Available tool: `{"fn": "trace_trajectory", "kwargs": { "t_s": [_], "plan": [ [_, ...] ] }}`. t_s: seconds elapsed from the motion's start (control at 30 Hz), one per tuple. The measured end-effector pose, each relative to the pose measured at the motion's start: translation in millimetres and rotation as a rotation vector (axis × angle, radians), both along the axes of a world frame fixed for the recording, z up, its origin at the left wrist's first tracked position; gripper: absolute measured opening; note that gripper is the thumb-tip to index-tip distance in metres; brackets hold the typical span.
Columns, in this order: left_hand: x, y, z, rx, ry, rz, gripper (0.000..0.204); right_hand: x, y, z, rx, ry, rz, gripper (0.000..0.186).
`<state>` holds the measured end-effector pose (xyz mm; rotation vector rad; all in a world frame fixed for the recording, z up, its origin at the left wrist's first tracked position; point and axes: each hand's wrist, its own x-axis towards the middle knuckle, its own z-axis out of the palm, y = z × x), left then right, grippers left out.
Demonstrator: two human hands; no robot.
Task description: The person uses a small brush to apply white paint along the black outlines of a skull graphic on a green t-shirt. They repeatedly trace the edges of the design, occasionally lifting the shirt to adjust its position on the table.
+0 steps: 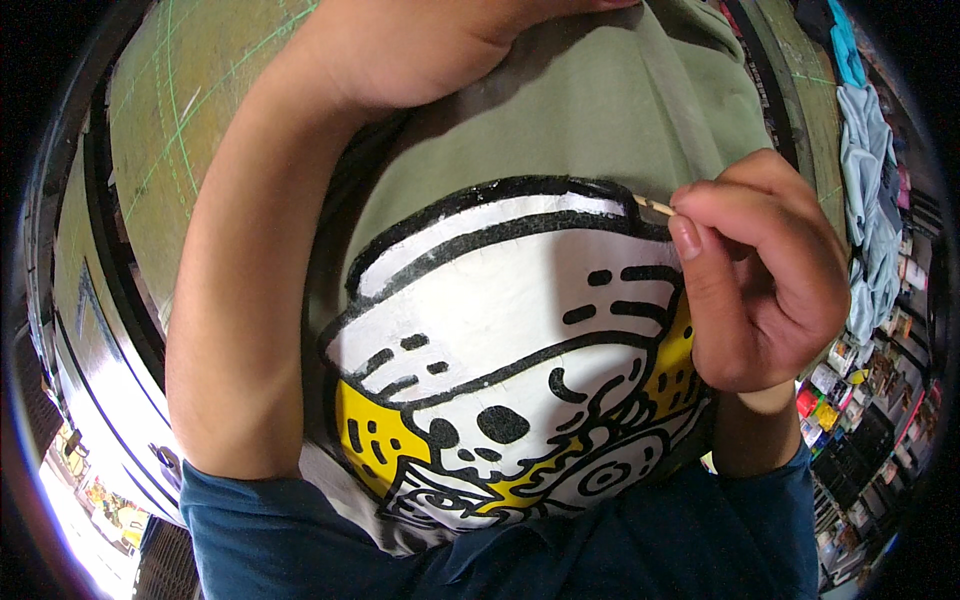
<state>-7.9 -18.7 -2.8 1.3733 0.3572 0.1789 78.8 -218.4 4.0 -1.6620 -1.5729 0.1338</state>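
Note:
An olive-green garment [560, 120] lies spread before me, printed with a large cartoon figure [480, 290] in white, black and yellow. My right hand [765, 270] pinches a thin wooden stick [655, 206] between thumb and forefinger. The stick's darkened tip meets the black outline at the right end of the white hat brim. My left hand [440, 50] is bent across the far part of the garment, close to the cloth. Its fingers run out of the picture at the top, so their pose is hidden.
Beneath the garment is a worn greenish board [150, 110] with bright green lines. Pale blue cloth [870, 190] hangs along the right side. Beyond it are cluttered shelves [860, 440] with many small items. Metal rails [110, 330] run along the left.

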Motion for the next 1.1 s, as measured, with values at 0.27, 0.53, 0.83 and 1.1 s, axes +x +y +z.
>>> {"fn": "trace_trajectory", "kwargs": {
  "t_s": [0.27,0.53,0.83,1.1],
  "plan": [
    [2.6,-3.3,-2.4,0.032,-0.02,0.048,0.016,0.9,-1.0,1.6,-0.015,-0.006,-0.011,0.014],
    [-0.9,-0.1,3.7,0.037,0.056,0.017,0.018,-0.2,-0.6,2.2,-0.018,-0.005,-0.019,0.014],
    [2.0,-4.5,0.9,0.024,0.025,0.06,0.017,0.7,0.4,0.8,-0.005,-0.007,-0.006,0.014],
    [5.8,-7.0,2.1,0.032,0.037,0.097,0.017,2.3,1.9,-1.7,0.029,-0.011,0.044,0.014]
  ]
}}
